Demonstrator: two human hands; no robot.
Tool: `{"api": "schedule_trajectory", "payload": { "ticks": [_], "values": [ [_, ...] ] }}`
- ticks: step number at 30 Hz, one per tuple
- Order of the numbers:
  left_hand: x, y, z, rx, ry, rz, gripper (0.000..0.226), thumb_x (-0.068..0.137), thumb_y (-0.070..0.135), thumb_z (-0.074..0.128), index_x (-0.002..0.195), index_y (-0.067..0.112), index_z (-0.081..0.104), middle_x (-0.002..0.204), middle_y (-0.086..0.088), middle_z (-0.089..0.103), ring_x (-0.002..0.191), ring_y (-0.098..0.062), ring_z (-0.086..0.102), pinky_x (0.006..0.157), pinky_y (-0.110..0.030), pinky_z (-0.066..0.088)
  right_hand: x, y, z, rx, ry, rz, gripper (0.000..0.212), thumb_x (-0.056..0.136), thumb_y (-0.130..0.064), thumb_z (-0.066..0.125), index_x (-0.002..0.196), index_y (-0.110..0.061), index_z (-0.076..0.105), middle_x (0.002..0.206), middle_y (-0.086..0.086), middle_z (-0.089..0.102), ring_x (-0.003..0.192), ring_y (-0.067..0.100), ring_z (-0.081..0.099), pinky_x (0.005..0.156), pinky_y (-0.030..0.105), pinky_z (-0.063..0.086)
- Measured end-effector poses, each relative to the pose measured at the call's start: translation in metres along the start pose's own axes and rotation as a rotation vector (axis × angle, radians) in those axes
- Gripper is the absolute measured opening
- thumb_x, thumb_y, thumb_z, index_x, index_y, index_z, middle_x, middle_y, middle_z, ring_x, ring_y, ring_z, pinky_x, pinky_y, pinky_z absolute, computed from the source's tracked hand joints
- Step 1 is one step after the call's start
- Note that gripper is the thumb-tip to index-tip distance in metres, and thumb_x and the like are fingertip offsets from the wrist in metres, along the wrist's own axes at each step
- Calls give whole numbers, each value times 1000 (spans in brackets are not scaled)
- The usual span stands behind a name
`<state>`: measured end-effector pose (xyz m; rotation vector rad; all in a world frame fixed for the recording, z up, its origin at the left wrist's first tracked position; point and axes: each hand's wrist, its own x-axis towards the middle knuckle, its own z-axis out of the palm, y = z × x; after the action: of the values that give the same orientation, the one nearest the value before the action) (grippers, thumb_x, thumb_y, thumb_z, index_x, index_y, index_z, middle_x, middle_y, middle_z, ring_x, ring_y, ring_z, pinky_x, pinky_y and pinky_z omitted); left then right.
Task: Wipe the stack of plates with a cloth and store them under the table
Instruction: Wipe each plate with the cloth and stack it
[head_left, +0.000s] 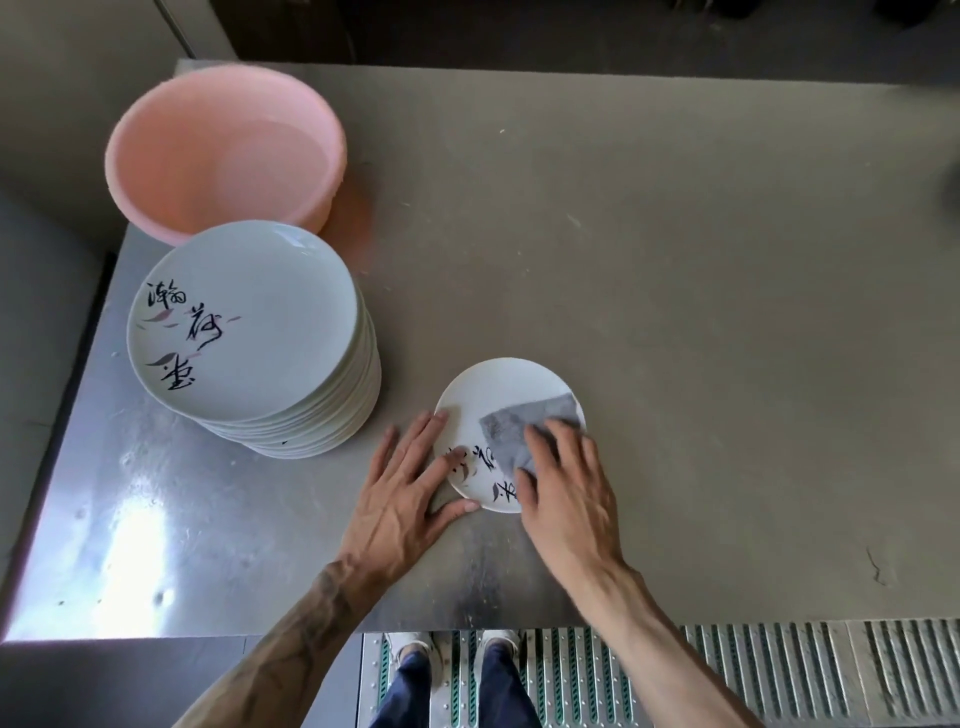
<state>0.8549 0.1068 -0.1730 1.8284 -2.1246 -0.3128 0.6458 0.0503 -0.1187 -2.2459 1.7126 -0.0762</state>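
Steel tabletop (675, 270), dull grey over the far and right parts, shiny and scuffed at the near left. One white plate (501, 387) with black brush lettering lies flat near the near edge, roughly centre, apart from the stack of plates (244, 322) that stands to its left. A pink basin (223, 150) sits just beyond the stack at the far left corner and looks to be touching it or nearly so. Left hand (410, 488) lies flat with the fingers spread and straight, fingertips over the plate's left rim, thumb along its near edge: steadying it, not gripping. Right hand (566, 493) lies palm down on a grey cloth (519, 426) spread across the right half of the plate, fingers close together and pressing the cloth onto the surface. Whether the thumb tucks under the cloth's edge I cannot tell. Wiping is under way on this single plate. The stack is tall and nothing visible has gone under the table, so my guess is that most of the job remains. Risks as I read them: the plate is only pinned by flat fingers on smooth steel, so a hard swipe toward the near side could skate it off the edge, down onto the metal floor grating (779, 675) by the person's shoes (410, 647). The stack leans a little, its lower plates stepped out to the right. A knock from the left forearm when reaching across could slide the upper ones. The underside of this plate is not yet reached.
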Motion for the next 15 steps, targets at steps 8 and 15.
{"api": "schedule_trajectory", "payload": {
  "ticks": [8, 15],
  "values": [
    [6, 2, 1, -27, 80, 3, 66, 90, 73, 62, 120, 14, 67, 128, -11, 55, 150, -25, 35, 122, -47, 30, 1, -1, -4, -28, -15, 34, 52, 101, -36, 53, 148, -15, 48, 152, 4, 42, 138, 24, 40, 114, 34, 38],
    [-1, 6, 4, 24, 46, -10, 61, 95, 68, 55, 130, 18, 62, 141, -2, 54, 141, -25, 44, 108, -41, 37, -17, -20, -1, 91, 0, -46, 32, 92, -22, 66, 124, -20, 66, 127, -2, 58, 109, 22, 56, 95, 34, 51]
  ]
}}
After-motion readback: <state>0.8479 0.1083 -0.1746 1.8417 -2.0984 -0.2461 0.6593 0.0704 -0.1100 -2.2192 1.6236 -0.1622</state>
